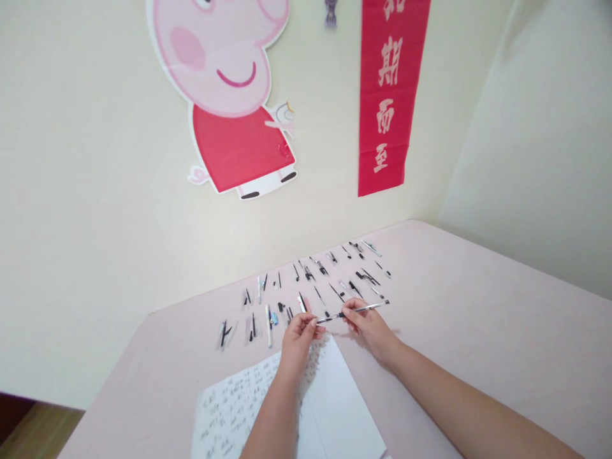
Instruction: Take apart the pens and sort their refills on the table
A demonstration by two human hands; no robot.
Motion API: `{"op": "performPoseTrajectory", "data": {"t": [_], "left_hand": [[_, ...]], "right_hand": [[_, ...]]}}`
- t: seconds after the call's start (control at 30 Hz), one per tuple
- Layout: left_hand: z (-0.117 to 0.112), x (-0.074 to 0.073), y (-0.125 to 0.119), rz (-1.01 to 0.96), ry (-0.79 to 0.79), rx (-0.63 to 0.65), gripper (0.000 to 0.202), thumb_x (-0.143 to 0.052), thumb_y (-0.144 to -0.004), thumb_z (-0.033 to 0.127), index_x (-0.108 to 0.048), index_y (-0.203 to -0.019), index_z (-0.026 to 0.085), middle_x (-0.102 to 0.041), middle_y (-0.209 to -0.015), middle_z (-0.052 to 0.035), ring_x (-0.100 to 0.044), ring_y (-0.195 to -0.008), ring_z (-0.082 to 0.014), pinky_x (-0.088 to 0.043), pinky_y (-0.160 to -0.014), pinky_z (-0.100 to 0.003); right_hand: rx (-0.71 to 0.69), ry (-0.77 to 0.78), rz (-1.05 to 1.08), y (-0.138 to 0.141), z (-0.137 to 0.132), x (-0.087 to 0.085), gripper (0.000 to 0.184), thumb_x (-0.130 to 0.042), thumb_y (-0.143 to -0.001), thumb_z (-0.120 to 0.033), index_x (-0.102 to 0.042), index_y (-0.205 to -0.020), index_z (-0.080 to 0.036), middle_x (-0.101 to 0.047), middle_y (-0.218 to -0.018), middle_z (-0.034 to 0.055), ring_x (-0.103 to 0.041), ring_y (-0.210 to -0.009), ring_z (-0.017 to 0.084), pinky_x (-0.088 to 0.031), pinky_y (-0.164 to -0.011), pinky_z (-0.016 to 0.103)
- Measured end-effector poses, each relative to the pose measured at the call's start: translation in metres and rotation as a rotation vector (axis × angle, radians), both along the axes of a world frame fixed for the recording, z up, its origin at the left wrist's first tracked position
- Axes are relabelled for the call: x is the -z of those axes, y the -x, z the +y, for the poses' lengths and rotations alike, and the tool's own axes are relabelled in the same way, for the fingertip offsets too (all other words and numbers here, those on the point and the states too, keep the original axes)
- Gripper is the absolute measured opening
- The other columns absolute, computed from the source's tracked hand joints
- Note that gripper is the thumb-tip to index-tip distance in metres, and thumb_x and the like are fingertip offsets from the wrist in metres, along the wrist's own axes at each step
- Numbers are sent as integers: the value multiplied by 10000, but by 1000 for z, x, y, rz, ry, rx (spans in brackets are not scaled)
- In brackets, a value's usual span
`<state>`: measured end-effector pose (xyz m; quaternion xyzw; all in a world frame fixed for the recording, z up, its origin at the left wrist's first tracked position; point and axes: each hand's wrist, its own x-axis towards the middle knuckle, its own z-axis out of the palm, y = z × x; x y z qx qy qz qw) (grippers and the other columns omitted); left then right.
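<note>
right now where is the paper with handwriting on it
In the head view, the handwritten paper lies at the bottom, left of centre, on the pink surface, partly hidden by the left forearm.

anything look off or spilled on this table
Nothing looks spilled or clearly damaged. One oddity: many pens on the pink tablecloth seem taken apart, their pieces lying at mixed angles, though grouped in rough rows.

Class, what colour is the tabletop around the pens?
The tabletop is pale pink, best seen in the head view.
</note>
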<state>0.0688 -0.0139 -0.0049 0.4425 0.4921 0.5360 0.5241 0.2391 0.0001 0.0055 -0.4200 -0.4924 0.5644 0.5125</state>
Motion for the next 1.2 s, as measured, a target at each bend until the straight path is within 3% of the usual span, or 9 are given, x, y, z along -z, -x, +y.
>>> {"op": "performPoseTrajectory", "data": {"t": [0.17, 0.43, 0.73, 1.2], "left_hand": [[-2, -5, -2, -15, 12, 18, 307, -664, -661, 423, -565, -798, 167, -621, -668, -3, -633, -649, -134, -487, -599, -243], [-5, -11, -4, -94, 27, 50, 313, -719, -618, 395, -580, -777, 164, -610, -667, 8, -619, -625, -119, -478, -578, -223], [-4, -9, -3, -104, 54, 119, 285, -750, -597, 341, -621, -767, 151, -652, -665, -16, -609, -588, -106, -456, -568, -210], [-2, -1, -4, -76, 56, 96, 293, -776, -548, 346, -627, -689, 136, -667, -593, -33, -605, -537, -117, -454, -536, -219]], "right_hand": [[-38, -55, -53, -1, 0, 3, 270, -579, -740, -444, -507, -744, -184, -498, -626, -33, -360, -488, 83, -262, -467, 219], [-70, -21, -31, 0, -1, 6, 286, -641, -702, -438, -521, -748, -183, -517, -629, -35, -339, -479, 74, -241, -464, 225], [-42, 9, -31, 2, -3, -3, 314, -689, -629, -462, -540, -667, -188, -445, -552, -58, -316, -476, 80, -220, -460, 238], [-48, 33, 13, 3, -2, 0, 325, -697, -616, -454, -519, -628, -182, -378, -485, -83, -304, -458, 73, -216, -466, 231]]}}
